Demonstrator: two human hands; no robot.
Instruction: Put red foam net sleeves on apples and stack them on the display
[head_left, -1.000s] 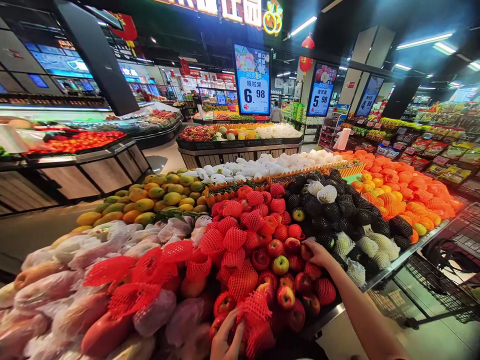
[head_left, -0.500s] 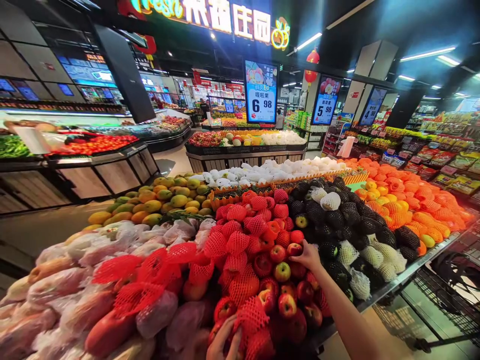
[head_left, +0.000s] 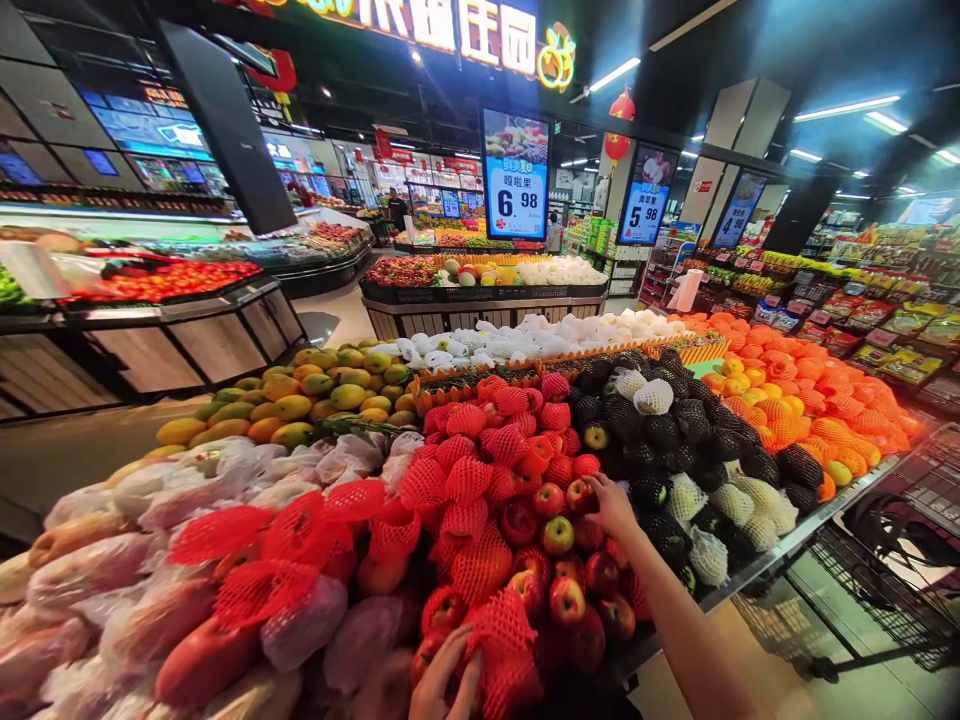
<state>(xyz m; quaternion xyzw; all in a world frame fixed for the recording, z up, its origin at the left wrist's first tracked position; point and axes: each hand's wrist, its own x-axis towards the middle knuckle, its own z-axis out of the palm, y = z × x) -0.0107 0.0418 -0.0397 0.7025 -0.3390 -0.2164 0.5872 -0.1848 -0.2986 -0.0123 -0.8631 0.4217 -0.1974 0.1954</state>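
Observation:
My right hand [head_left: 613, 508] reaches into the pile of red apples, thumb and fingers closed around the side of one apple [head_left: 580, 496]. Bare apples lie just below it, among them a greenish one [head_left: 557, 536] and a red one with yellow [head_left: 566, 600]. Near the bottom edge, my left hand [head_left: 444, 682] has its fingers curled against a red foam net sleeve [head_left: 504, 640]; an apple seems to be inside, but most of it is hidden. Apples in red foam nets [head_left: 469, 480] are heaped between and above my hands.
Bagged fruit [head_left: 157, 620] with loose red nets [head_left: 270, 590] on top fills the left. Black-netted fruit [head_left: 660, 430] lies right of the apples, then orange-netted fruit [head_left: 832, 400]. Mangoes [head_left: 349, 397] sit behind. A shopping cart [head_left: 885, 590] stands beside the metal stand edge [head_left: 750, 570].
The view has shifted slightly, so the display appears a little further left and higher. Both hands keep nearly the same places among the apples.

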